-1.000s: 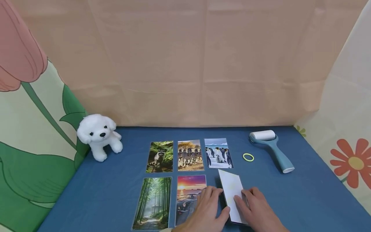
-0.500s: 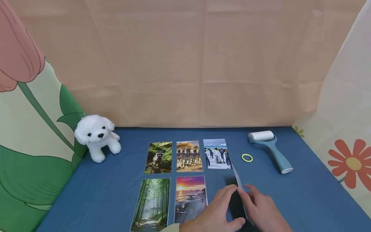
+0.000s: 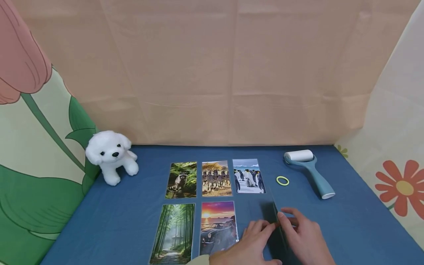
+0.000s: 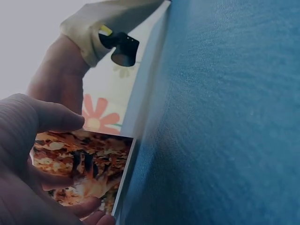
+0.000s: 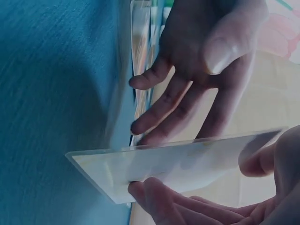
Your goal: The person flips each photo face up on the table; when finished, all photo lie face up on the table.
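Observation:
A laminated picture card point(image 3: 277, 217) stands on edge on the blue cloth, seen almost edge-on in the head view. My right hand point(image 3: 306, 235) holds it, thumb and fingers on its white back point(image 5: 178, 164). On the other side is my left hand point(image 3: 253, 241), its fingers spread and loosely bent towards the picture face point(image 4: 89, 164). That picture is brown and orange; its subject is unclear. Left of the hands lie cards with a car at sunset point(image 3: 217, 226) and a bamboo path point(image 3: 173, 232). Behind them are raccoon point(image 3: 181, 180), zebra point(image 3: 216, 178) and penguin point(image 3: 248, 176) cards.
A yellow-green ring point(image 3: 282, 180) lies right of the penguin card. Further right is a lint roller point(image 3: 313, 173) with a blue handle. A white plush dog point(image 3: 112, 158) sits at the back left. Printed cloth and a tan backdrop point(image 3: 212, 73) surround the blue tabletop point(image 3: 116, 221).
The card has tilted from showing its white back to standing on edge, its picture side facing left. Both hands have shifted right with it. The other cards have stayed in place.

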Available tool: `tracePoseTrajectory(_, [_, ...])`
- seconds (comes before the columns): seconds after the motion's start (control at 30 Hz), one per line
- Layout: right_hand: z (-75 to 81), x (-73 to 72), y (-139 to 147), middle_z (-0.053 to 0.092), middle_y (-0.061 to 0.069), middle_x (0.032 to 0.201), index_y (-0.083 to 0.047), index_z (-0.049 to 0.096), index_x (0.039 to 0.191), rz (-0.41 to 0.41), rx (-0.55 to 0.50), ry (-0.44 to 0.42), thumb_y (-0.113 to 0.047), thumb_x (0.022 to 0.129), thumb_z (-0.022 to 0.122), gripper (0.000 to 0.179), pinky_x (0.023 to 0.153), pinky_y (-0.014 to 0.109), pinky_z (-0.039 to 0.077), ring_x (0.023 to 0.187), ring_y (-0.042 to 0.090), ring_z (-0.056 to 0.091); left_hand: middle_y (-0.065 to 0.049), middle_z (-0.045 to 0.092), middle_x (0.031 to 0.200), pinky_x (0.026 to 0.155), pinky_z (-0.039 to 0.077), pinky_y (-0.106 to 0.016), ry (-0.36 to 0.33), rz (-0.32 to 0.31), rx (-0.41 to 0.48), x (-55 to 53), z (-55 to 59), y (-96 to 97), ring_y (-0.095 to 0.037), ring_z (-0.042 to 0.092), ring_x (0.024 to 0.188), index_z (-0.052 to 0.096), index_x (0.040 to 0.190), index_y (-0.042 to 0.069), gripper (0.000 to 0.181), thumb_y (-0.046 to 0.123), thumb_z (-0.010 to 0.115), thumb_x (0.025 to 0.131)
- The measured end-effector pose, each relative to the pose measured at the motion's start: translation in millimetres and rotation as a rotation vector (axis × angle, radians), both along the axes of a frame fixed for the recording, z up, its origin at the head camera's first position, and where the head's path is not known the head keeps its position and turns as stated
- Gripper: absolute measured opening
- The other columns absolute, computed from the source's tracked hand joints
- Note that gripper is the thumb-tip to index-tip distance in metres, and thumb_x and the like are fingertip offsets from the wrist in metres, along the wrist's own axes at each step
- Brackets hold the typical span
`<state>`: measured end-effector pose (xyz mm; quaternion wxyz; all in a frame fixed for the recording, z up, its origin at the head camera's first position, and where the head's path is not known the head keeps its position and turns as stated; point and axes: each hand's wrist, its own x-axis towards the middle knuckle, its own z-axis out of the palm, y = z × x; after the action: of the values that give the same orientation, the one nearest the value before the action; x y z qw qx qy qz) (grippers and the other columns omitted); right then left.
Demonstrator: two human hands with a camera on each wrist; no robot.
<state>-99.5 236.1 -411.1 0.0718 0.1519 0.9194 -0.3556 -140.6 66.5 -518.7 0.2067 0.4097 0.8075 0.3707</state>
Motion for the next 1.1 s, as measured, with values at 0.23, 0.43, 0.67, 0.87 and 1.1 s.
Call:
tracePoseTrajectory(0.23, [2.6,3.0,0,0.071,0.025,0.107,0.004,0.057,0.132,-0.046,-0.026,0.050,-0.042,0.106,0.049,0.054,0.071,0.047,0.058,0.090,0.036,0.072,0.015,0.036,0.141,0.097,0.041,-0.037,-0.023,-0.007,-0.027,-1.2,-1.7,1.9,-0.005,0.034,0.117,0.024,0.160,0.038,0.080,0.058,0.064,0.094])
tracePoseTrajectory(0.43, [0.9,6.9,2,0.070,0.024,0.110,-0.001,0.056,0.136,-0.056,-0.024,0.085,-0.045,0.107,0.046,0.054,0.067,0.042,0.055,0.088,0.032,0.070,0.012,0.038,0.140,0.098,0.040,-0.038,-0.056,0.008,-0.036,5.8,24.2,-3.1,-0.005,0.034,0.117,0.027,0.160,0.036,0.077,0.052,0.066,0.096])
tracePoseTrajectory(0.67, [-7.4,10.7,4,0.070,0.018,0.106,-0.007,0.052,0.140,-0.090,-0.039,0.170,-0.049,0.109,0.036,0.055,0.059,0.042,0.047,0.071,0.020,0.064,0.006,0.043,0.134,0.079,0.036,-0.035,-0.106,0.070,0.011,18.8,63.8,-14.7,-0.007,0.036,0.106,0.031,0.159,0.035,0.074,0.034,0.071,0.096])
tracePoseTrajectory(0.87, [2.3,13.2,4,0.070,0.010,0.093,-0.011,0.045,0.146,-0.093,-0.114,0.184,-0.037,0.111,0.037,0.044,0.051,0.039,0.041,0.052,0.023,0.045,0.006,0.044,0.136,0.077,0.038,-0.035,-0.136,0.127,0.040,19.7,68.0,-21.1,-0.008,0.037,0.109,0.030,0.157,0.045,0.077,0.034,0.073,0.094])
tracePoseTrajectory(1.1, [4.5,12.5,-1,0.049,0.008,0.063,-0.015,0.042,0.146,-0.125,-0.122,0.212,-0.026,0.111,0.041,0.037,0.045,0.035,0.036,0.046,0.017,0.032,0.007,0.042,0.134,0.082,0.040,-0.039,-0.139,0.162,0.056,20.0,66.7,-27.1,-0.009,0.039,0.111,0.030,0.156,0.047,0.074,0.035,0.071,0.096])
